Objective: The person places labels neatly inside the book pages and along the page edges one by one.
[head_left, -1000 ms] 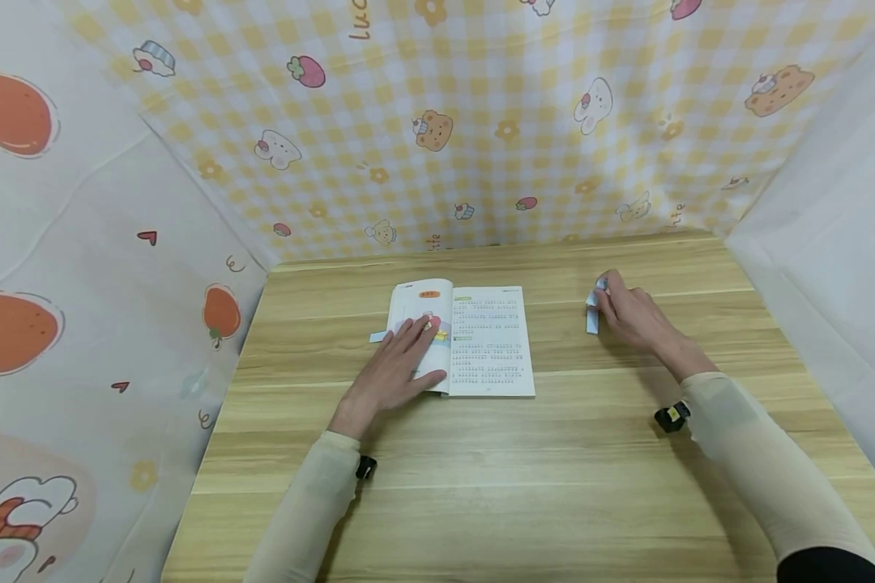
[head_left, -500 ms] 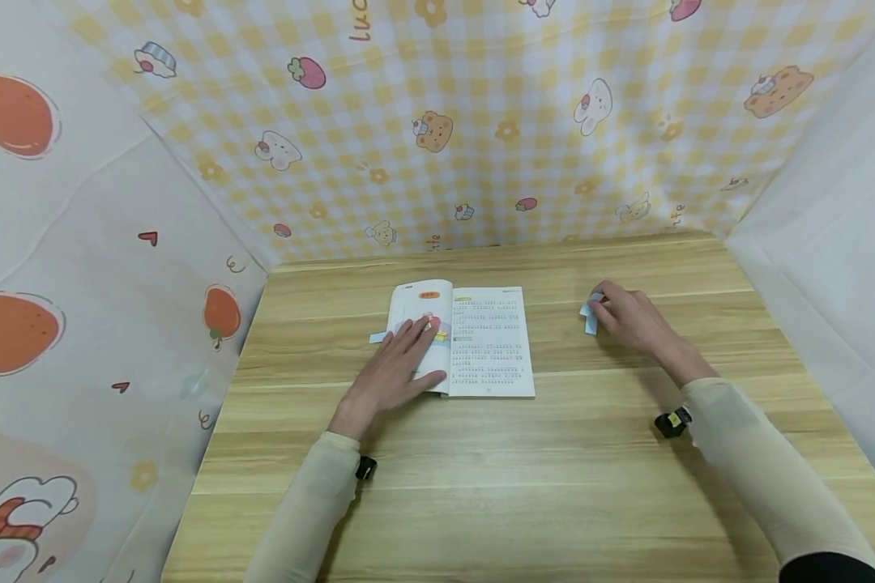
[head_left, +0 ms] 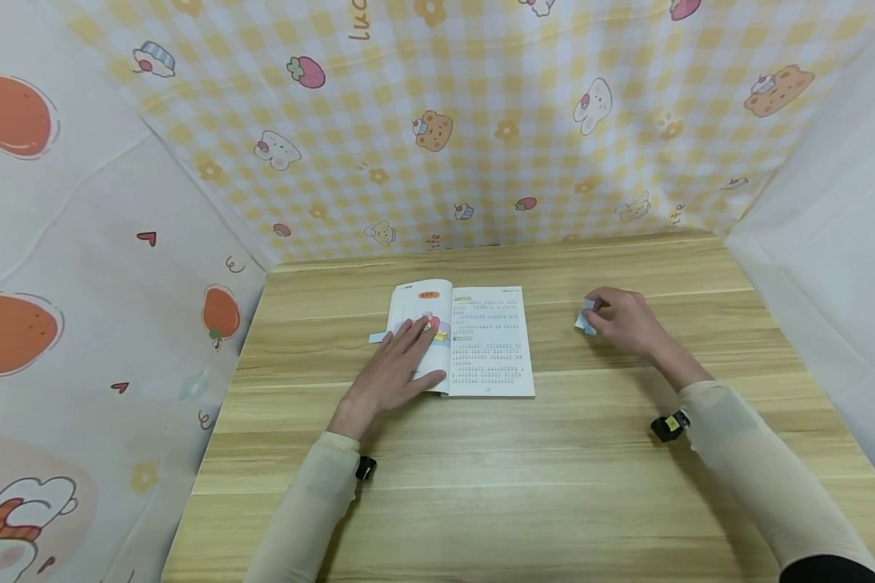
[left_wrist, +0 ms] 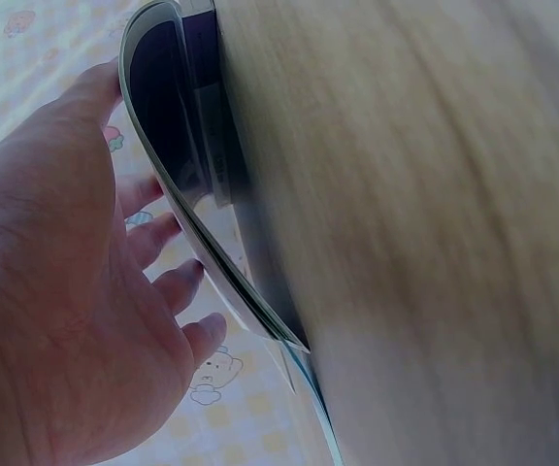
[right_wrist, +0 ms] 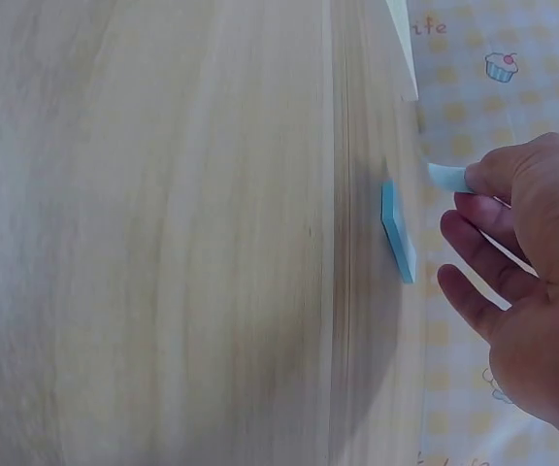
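An open book with printed text on its right page lies on the table. My left hand rests flat on the illustrated left page, fingers spread; in the left wrist view that page curves up beside the hand. A light blue paper tab sticks out past the book's left edge. To the book's right, my right hand pinches a pale blue sticky note strip between thumb and index finger. Below the strip, a small blue pad of sticky notes lies on the table.
The wooden table extends around the book. A yellow checked cloth hangs along its back edge, with white cloth on the left and more at the right.
My right hand has drawn slightly toward me and to the left, bringing the pinched strip down across the pad. My left hand and the book have stayed in place.
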`<state>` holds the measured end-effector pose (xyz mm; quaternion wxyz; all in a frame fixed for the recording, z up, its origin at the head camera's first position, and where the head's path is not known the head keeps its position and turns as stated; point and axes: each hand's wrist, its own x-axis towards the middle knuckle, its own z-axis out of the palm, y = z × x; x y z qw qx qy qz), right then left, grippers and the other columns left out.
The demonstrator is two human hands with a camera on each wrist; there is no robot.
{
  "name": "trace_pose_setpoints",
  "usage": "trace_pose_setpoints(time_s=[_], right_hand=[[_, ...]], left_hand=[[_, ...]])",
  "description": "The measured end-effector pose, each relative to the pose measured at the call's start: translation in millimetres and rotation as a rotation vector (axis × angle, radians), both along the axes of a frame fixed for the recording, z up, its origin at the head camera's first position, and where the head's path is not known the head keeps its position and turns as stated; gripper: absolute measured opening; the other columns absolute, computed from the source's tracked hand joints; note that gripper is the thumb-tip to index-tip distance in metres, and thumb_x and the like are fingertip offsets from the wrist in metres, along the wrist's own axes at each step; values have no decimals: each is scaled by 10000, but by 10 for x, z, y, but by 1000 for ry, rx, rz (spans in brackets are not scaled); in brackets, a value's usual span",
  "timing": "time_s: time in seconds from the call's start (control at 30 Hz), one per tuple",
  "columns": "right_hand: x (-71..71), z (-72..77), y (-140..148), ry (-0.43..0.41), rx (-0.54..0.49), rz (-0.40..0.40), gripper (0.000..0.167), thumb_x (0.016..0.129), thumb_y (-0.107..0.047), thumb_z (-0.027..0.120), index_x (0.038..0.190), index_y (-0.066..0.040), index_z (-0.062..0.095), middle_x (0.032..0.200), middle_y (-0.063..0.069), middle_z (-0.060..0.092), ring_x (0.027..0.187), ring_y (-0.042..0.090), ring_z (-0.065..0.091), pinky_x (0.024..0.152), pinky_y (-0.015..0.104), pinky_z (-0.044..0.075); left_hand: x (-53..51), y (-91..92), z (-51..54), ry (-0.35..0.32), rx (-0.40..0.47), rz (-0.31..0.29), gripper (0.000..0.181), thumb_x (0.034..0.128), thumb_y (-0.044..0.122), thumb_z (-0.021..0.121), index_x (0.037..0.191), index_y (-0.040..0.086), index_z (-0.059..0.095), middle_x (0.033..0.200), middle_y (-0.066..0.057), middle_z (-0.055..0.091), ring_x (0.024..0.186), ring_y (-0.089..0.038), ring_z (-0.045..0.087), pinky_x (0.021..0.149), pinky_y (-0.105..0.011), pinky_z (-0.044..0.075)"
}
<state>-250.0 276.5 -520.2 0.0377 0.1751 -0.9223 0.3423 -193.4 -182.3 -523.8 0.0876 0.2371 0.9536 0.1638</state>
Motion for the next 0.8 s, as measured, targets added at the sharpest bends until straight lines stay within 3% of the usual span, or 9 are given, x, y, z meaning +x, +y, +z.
trace_pose_setpoints(time_s=[0.13,0.27,0.4,0.47,0.57,0.8], right_hand=[[2,-12,-35,-2,-31,15,226,1078,-12,683,1287,54,733,1091,222,801,1063,457,791,965,687,670],[9,-16,-82,-6,-62,23,231,1066,0,664,1287,36,722,1141,243,799,1121,488,790,955,662,682],[29,1,-130,-4,-54,9,142,1055,-21,692,1189,-8,739,1120,210,813,1027,358,769,892,438,685],[40,11,-151,-4,-43,2,110,1049,-31,713,1154,-28,748,1102,192,820,951,289,727,832,296,608],[61,19,-188,-10,-42,-2,105,1042,-34,740,1143,-20,767,1079,193,825,873,229,686,755,190,531],[140,7,-317,26,-64,27,123,1037,-62,786,1143,-9,818,1011,188,846,785,173,681,660,189,525]], left_hand=[[10,4,18,2,-1,-3,936,1128,669,548,1834,225,123,1934,-17,93,1804,-342,123,1463,-641,157],[13,12,28,5,5,-5,936,1127,660,557,1833,217,132,1933,-25,98,1802,-349,126,1462,-645,156],[9,14,27,3,5,-4,936,1128,661,555,1834,217,131,1934,-23,96,1803,-345,123,1464,-640,151],[7,13,26,3,4,-5,934,1128,664,551,1834,220,129,1934,-19,93,1804,-343,119,1465,-638,149],[7,13,25,5,7,-7,934,1129,661,552,1834,216,132,1934,-20,94,1803,-349,122,1463,-644,152],[9,6,21,4,15,-6,933,1127,666,551,1834,221,136,1933,-17,103,1802,-347,130,1466,-637,148]])
